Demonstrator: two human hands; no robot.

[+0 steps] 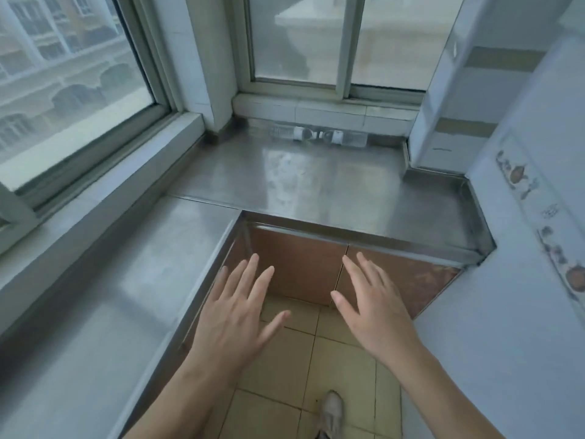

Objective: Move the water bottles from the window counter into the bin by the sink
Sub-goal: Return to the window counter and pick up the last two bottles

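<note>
Two bottles lie upper centre; likely light, slippery, grip mid-body. Left hand, right hand spread, holding nothing.

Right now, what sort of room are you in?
Probably a home kitchen corner: a steel counter over brown cabinet doors, windows behind, and two clear bottles lying at the counter's back edge.

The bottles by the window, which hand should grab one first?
Probably the right hand: the two bottles lie at the counter's far edge, slightly right of centre. The left hand is also open, so it's close.
</note>
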